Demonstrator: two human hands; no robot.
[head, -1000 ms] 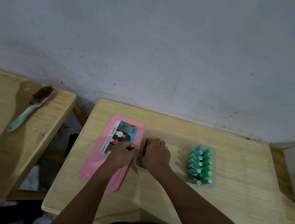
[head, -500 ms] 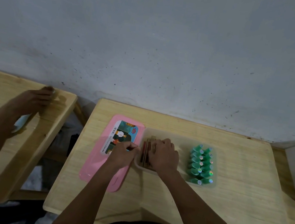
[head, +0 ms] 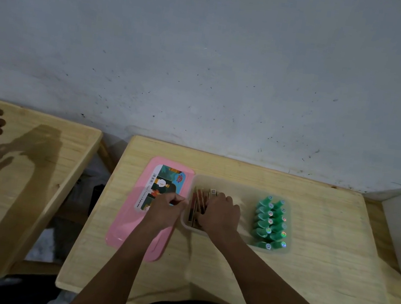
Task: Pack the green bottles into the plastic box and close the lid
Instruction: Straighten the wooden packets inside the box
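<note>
Right hand (head: 221,212) pressed flat on brown boxes (head: 198,203) inside the plastic box (head: 243,186); green bottles (head: 270,222) filled its right end; left hand (head: 167,207) clenched.

Green bottles (head: 271,223) in plastic box (head: 246,188)

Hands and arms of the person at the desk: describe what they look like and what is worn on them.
Both the left hand and the right hand are bare: no gloves, and no rings or watch that can be made out in the dim light. The forearms are uncovered all the way to the bottom edge of the picture, with no sleeve in view.
</note>
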